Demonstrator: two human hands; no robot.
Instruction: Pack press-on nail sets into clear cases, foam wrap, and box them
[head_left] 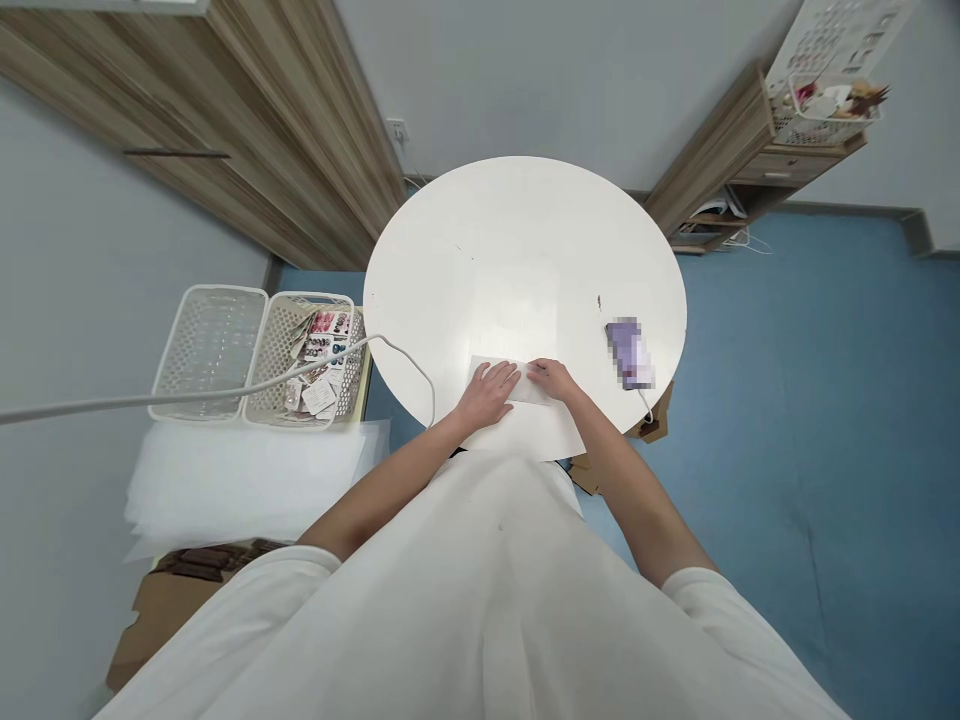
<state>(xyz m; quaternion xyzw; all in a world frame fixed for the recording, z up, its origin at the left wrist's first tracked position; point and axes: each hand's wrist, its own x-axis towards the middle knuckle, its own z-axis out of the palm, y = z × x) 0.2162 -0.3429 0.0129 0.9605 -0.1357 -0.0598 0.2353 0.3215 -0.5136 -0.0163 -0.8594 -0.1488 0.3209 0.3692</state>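
Observation:
A thin whitish sheet or flat packet (534, 390) lies on the round white table (517, 220) near its front edge. My left hand (489, 394) rests on the left part of it, palm down with the fingers spread. At its upper right part, my right hand (551, 378) touches the sheet with its fingers bent and close together; whether they pinch its edge is too small to tell. The two hands are a short gap apart.
A blurred purple phone-like object (630, 353) with a cable lies on the table's right side. A white cable (300, 372) crosses from the left onto the table. White baskets (210, 345), one holding cards, and translucent sheets (247, 480) stand at the left.

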